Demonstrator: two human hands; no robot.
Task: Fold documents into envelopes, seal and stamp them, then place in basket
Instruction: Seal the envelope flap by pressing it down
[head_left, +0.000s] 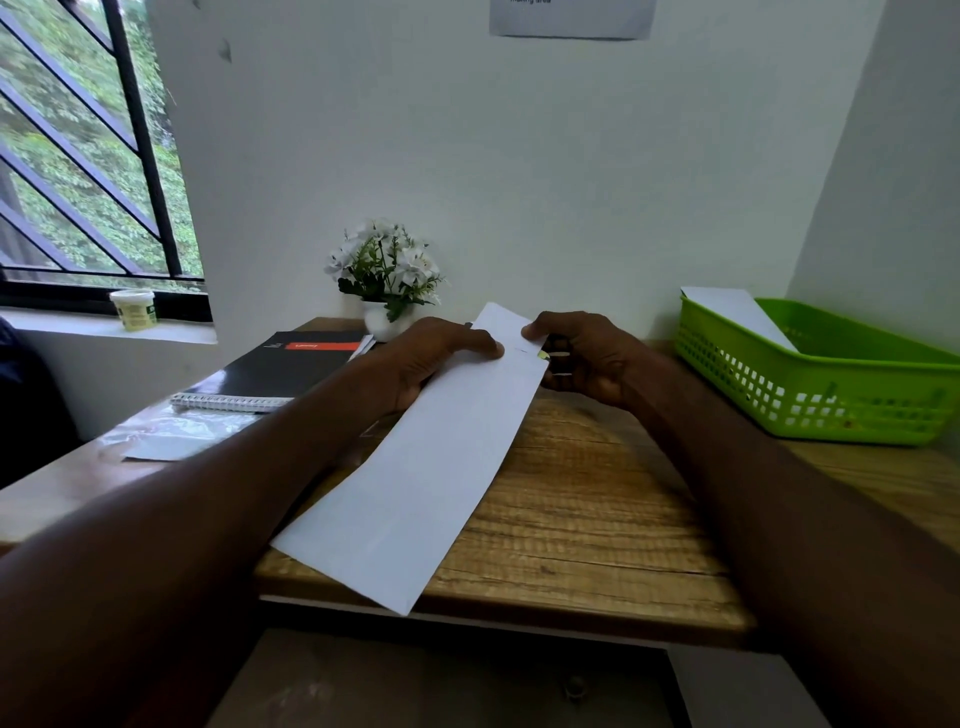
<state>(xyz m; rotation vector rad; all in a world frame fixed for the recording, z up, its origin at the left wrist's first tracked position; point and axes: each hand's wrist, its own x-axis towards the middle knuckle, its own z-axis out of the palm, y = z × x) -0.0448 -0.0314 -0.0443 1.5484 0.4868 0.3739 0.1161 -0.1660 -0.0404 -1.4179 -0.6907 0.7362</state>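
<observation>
Envelope: a long white envelope (415, 457) is up off the desk (582, 499), slanting from the far end between the hands down to the near edge.
Left hand: the left hand (426, 358) grips the far end from the left, thumb on top, fingers curled under the paper.
Right hand: the right hand (582, 358) pinches the same far end from the right, and a small yellow-tipped item (545, 356) sits in its curled fingers; what it is, I can't tell.
Step in hand: looks like work at the envelope's mouth, either sealing the flap or getting set to stamp; the flap itself isn't clear from here.
Next move: by my reading, press that end flat and firm, one hand steadying the paper so it doesn't buckle.
Basket: the green basket (831, 384) waits at the right on the desk, one white envelope (737, 312) already leaning inside.
Around: a black notebook (280, 369), a clear plastic sleeve (176, 431) and a white flower pot (387, 280) sit to the left and behind.
</observation>
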